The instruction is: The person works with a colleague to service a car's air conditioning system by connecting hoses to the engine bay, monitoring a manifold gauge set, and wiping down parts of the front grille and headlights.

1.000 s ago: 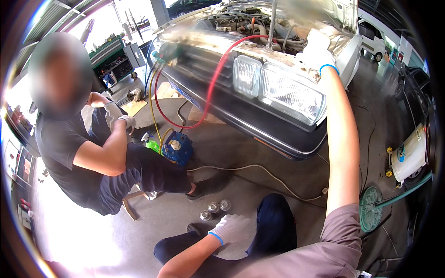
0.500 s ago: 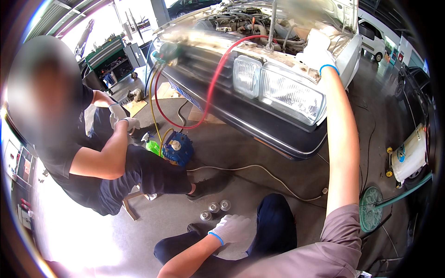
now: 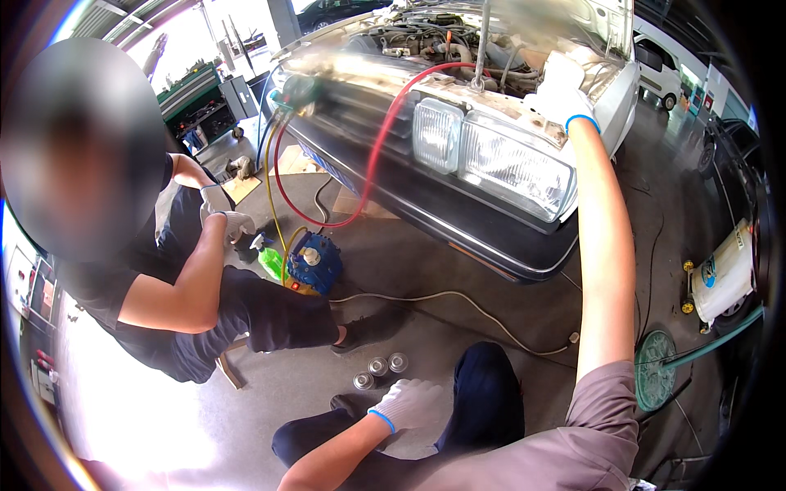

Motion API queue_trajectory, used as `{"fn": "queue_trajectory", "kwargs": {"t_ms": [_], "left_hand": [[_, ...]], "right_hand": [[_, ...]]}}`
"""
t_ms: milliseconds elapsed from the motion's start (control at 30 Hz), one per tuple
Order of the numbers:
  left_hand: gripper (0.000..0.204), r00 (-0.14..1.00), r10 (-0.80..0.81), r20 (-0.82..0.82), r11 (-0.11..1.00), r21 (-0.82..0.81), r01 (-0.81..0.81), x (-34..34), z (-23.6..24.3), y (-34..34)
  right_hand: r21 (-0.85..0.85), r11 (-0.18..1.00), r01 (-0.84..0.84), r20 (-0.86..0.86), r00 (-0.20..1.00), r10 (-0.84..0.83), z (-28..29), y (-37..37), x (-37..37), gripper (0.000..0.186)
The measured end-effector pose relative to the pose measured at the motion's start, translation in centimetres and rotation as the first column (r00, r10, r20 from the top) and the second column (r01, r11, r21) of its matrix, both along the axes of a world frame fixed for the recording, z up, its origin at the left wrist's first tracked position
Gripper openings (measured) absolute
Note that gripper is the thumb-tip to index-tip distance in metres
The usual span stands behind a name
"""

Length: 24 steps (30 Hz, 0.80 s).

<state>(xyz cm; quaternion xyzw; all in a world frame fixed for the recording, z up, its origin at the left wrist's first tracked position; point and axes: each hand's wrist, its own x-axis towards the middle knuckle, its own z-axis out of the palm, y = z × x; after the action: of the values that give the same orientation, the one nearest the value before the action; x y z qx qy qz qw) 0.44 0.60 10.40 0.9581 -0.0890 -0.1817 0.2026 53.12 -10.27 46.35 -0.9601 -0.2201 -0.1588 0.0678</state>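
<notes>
Headlight (image 3: 516, 168) lies below and left of the right hand (image 3: 563, 96); cans (image 3: 377, 366) stand ahead-left of the left hand (image 3: 409, 403). I can't tell whether either's fingers are open or closed.

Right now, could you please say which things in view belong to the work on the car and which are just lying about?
Probably the job:
- white car, by the right hand
- red hose
- yellow hose
- blue pump-like unit
- perhaps three cans

Probably lying about:
- green disc
- green tool cabinet
</notes>
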Motion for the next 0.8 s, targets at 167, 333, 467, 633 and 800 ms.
{"fn": "queue_trajectory", "kwargs": {"t_ms": [167, 333, 467, 633, 800], "left_hand": [[0.063, 1.0, 0.002, 0.007, 1.0, -0.006, -0.002, -0.1, 0.2, 0.0], [0.062, 1.0, 0.005, -0.008, 1.0, 0.0, -0.005, 0.0, 0.2, -0.1], [0.062, 1.0, -0.006, -0.013, 1.0, 0.003, 0.006, 0.1, 0.5, 0.0], [0.062, 1.0, -0.001, -0.005, 1.0, -0.006, 0.001, 0.0, 0.6, 0.0], [0.062, 1.0, -0.001, -0.001, 1.0, 0.005, 0.001, 0.0, 0.5, -0.1]], "right_hand": [[-0.012, 1.0, -0.001, 0.011, 1.0, 0.001, -0.1, 0.0, 0.3, 0.061], [-0.006, 1.0, -0.011, 0.013, 1.0, 0.011, -0.1, 0.0, 0.4, 0.06], [0.022, 1.0, -0.002, 0.019, 1.0, 0.002, -0.3, -0.2, 0.3, 0.06], [0.043, 0.999, 0.007, 0.025, 1.0, -0.008, -0.2, -0.1, -0.1, 0.059], [0.021, 1.0, -0.013, 0.021, 1.0, 0.012, -0.6, 0.0, 1.0, 0.059]]}}
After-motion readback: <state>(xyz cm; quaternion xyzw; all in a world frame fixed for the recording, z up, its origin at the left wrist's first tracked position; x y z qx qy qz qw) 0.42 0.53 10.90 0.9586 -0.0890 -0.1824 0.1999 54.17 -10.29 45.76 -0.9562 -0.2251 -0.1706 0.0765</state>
